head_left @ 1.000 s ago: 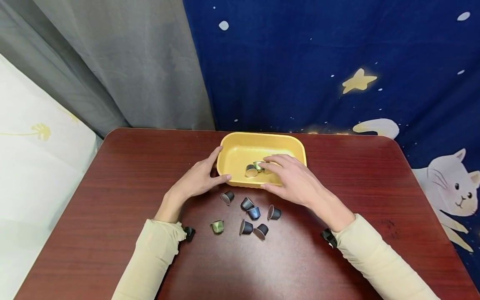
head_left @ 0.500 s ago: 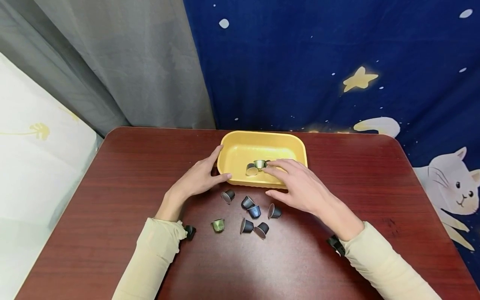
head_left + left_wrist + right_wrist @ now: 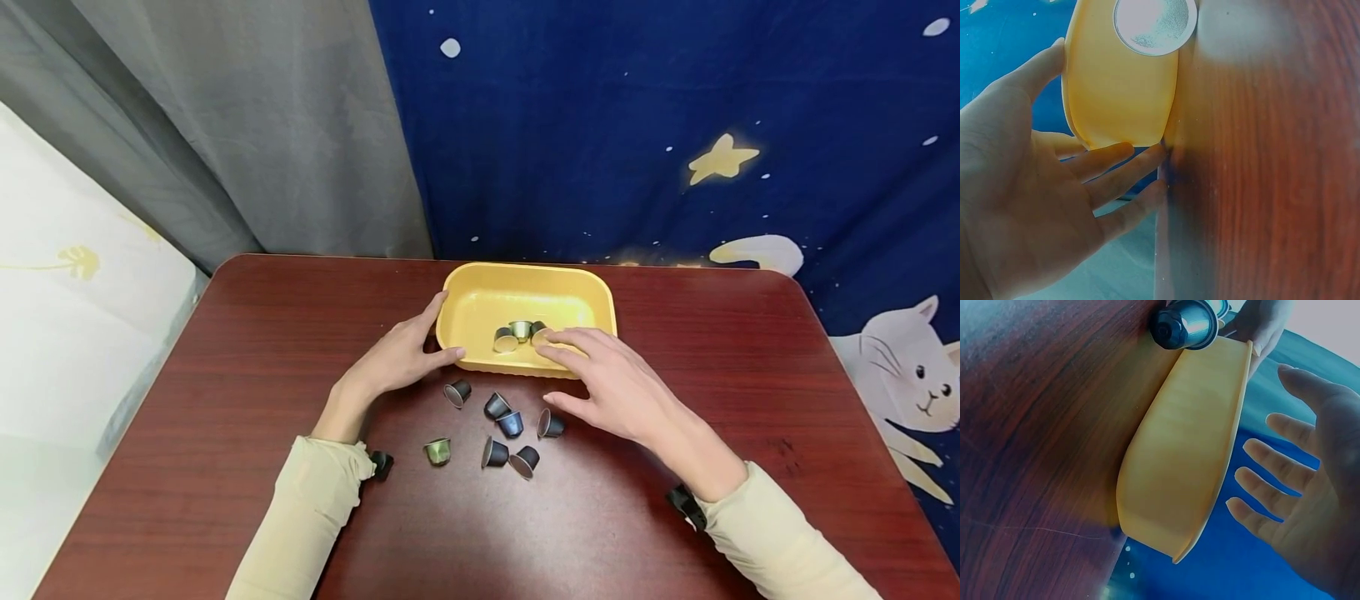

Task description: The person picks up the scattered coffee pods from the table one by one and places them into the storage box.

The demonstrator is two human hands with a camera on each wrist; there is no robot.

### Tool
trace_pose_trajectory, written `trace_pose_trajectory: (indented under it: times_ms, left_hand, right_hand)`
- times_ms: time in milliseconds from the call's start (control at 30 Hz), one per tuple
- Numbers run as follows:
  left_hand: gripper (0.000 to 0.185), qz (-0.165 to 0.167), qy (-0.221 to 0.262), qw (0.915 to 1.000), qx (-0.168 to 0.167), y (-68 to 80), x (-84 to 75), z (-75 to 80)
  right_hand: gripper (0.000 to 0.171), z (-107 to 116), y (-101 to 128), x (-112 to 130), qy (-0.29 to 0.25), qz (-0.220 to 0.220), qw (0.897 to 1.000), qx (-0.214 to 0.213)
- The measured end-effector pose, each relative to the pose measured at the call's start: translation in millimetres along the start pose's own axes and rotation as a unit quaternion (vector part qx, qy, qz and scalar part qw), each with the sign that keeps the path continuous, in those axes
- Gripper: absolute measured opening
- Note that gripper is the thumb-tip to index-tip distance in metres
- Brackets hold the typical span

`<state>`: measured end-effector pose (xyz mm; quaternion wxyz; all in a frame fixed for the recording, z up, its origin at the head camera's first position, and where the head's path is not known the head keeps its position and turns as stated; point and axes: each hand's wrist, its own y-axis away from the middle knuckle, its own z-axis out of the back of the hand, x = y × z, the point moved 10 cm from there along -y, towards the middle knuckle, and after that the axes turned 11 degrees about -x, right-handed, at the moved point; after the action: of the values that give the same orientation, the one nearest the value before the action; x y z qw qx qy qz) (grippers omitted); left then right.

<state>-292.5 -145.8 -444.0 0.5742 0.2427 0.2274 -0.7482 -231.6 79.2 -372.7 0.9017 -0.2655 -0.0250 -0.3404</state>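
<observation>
A yellow tray (image 3: 480,304) sits at the table's far middle with three capsules (image 3: 521,331) lying in it. My left hand (image 3: 408,350) rests against its near-left corner, thumb on the front wall and fingers along the side; the left wrist view shows the hand (image 3: 1054,175) with straight fingers against the tray (image 3: 1122,94). My right hand (image 3: 596,377) hovers with spread fingers over the tray's near-right rim, holding nothing; the right wrist view shows its bare palm (image 3: 1297,487) beside the tray (image 3: 1191,450). Several dark capsules (image 3: 510,424) lie on the table in front of the tray.
A green capsule (image 3: 437,451) lies left of the dark ones on the red-brown table (image 3: 225,375). A grey curtain (image 3: 262,125) and a blue star-and-cat cloth (image 3: 675,125) hang behind the table. A white surface (image 3: 67,317) lies to the left.
My right hand has drawn back out of the tray toward me, empty, uncovering a third capsule lying in the tray. The left hand and the tray have not moved.
</observation>
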Motion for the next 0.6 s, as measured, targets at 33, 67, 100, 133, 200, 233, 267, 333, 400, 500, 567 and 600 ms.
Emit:
trace_pose_trajectory:
  times_ms: [33,67,100,133,200,233,267,333,400,500,567,600]
  left_hand:
    - [0.103,-0.002,-0.002,1.0000,-0.001,-0.2,-0.4,0.0]
    - [0.102,-0.003,-0.003,1.0000,-0.001,-0.3,-0.8,0.1]
    - [0.102,-0.005,-0.005,1.0000,-0.001,-0.4,-0.9,0.2]
    - [0.102,-0.006,-0.007,1.0000,-0.001,-0.4,-1.1,0.1]
    - [0.101,-0.005,-0.007,1.0000,-0.001,0.0,-1.2,0.2]
    - [0.101,-0.005,-0.007,1.0000,-0.001,0.2,-1.1,0.2]
    - [0.101,-0.004,-0.005,1.0000,0.000,0.4,-1.1,0.2]
    - [0.101,-0.003,-0.004,1.0000,0.002,0.8,-1.0,-0.1]
    - [0.101,-0.003,-0.004,1.0000,0.002,0.8,-1.0,-0.1]
    - [0.101,-0.003,-0.005,1.0000,0.001,0.6,-1.2,0.1]
    - [0.101,-0.004,-0.005,1.0000,0.001,0.5,-1.4,0.1]
    - [0.101,-0.005,-0.006,1.0000,0.000,0.3,-1.5,0.3]
  right_hand:
    - [0.060,0.2,1.1,-0.1,0.002,-0.001,1.000,0.001]
    - [0.060,0.9,1.9,0.3,0.003,-0.001,1.000,0.001]
    - [0.060,1.3,2.9,0.5,0.004,-0.001,1.000,0.001]
    - [0.060,1.9,3.7,0.9,0.004,-0.001,1.000,0.001]
    - [0.059,3.2,5.5,1.5,0.004,-0.003,1.000,0.000]
    - [0.058,3.8,6.4,1.8,0.004,-0.003,1.000,0.000]
    - [0.058,4.5,7.1,2.3,0.003,-0.003,1.000,-0.001]
    - [0.057,5.9,8.8,3.2,0.003,-0.004,1.000,-0.003]
    - [0.055,7.2,10.6,4.1,0.004,-0.003,1.000,-0.004]
    - [0.052,8.1,13.3,5.6,0.007,0.000,1.000,-0.002]
    - [0.050,8.2,14.7,6.6,0.008,0.003,1.000,0.001]
    - [0.049,8.2,15.3,7.1,0.009,0.004,1.000,0.002]
